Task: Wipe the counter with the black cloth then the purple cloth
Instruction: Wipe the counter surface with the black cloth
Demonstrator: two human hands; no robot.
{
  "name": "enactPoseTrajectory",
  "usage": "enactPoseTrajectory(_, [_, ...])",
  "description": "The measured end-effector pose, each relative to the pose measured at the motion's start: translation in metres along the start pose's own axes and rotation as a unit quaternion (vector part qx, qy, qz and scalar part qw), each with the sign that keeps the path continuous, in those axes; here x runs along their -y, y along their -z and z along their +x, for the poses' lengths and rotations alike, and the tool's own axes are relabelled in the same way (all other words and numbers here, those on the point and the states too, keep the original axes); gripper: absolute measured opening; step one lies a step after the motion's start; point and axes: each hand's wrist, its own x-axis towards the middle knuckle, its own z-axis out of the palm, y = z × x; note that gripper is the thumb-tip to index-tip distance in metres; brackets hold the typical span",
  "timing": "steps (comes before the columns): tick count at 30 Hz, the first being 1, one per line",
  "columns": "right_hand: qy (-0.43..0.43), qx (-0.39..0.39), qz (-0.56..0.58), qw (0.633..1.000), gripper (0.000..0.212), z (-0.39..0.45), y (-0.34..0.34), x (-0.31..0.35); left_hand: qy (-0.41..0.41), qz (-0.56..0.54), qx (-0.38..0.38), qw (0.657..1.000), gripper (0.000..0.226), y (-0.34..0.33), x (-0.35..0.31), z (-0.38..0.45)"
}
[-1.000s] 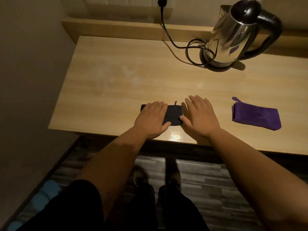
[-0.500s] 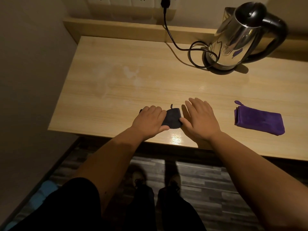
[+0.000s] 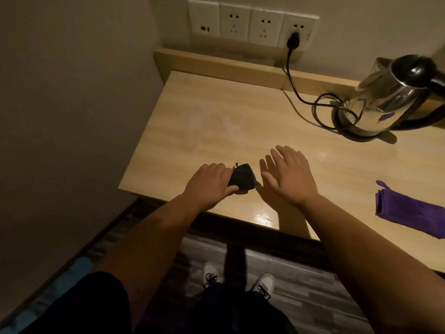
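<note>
The folded black cloth (image 3: 243,177) sits near the front edge of the light wooden counter (image 3: 240,112). My left hand (image 3: 209,185) grips its left side, thumb under and fingers over, and the cloth's right end is lifted off the wood. My right hand (image 3: 289,175) hovers flat and empty just right of the cloth, fingers spread, apart from it. The folded purple cloth (image 3: 409,212) lies on the counter at the far right, untouched. Pale smears mark the counter's middle left.
A steel electric kettle (image 3: 390,97) stands on its base at the back right, its black cord (image 3: 296,85) looping across the counter to a wall socket (image 3: 296,32). A wall bounds the counter's left side. A raised wooden ledge (image 3: 216,63) runs along the back.
My left hand has closed on the black cloth and raised it, bunching it. My right hand has come off the cloth and lifted. The view has swung left and up.
</note>
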Motion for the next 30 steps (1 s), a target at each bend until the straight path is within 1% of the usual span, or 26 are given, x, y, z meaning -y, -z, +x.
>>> enactPoseTrajectory(3, [0.009, 0.007, -0.008, 1.0, 0.073, 0.024, -0.001, 0.026, 0.039, -0.016, -0.024, 0.999, 0.042, 0.012, 0.035, -0.012])
enactPoseTrajectory(7, [0.018, 0.015, -0.019, 1.0, 0.076, 0.054, -0.008, 0.057, 0.062, -0.021, -0.073, 0.995, 0.039, 0.022, 0.074, -0.017])
enactPoseTrajectory(12, [0.036, 0.025, -0.033, 0.998, 0.078, 0.089, -0.019, 0.086, 0.095, -0.053, -0.091, 0.99, 0.036, 0.024, 0.117, -0.017])
enactPoseTrajectory(16, [0.038, 0.042, -0.053, 0.997, 0.079, 0.105, -0.034, 0.088, 0.108, -0.059, -0.107, 0.987, 0.034, 0.023, 0.144, -0.01])
enactPoseTrajectory(22, [0.077, 0.088, -0.066, 0.991, 0.079, 0.117, -0.064, 0.078, 0.121, -0.048, -0.119, 0.984, 0.037, 0.028, 0.17, 0.018])
enactPoseTrajectory(26, [0.086, 0.079, -0.053, 0.992, 0.079, 0.121, -0.075, 0.072, 0.122, -0.03, -0.124, 0.984, 0.036, 0.031, 0.19, 0.047])
enactPoseTrajectory(30, [0.089, 0.063, -0.046, 0.993, 0.079, 0.122, -0.079, 0.071, 0.084, -0.033, -0.103, 0.991, 0.038, 0.035, 0.216, 0.08])
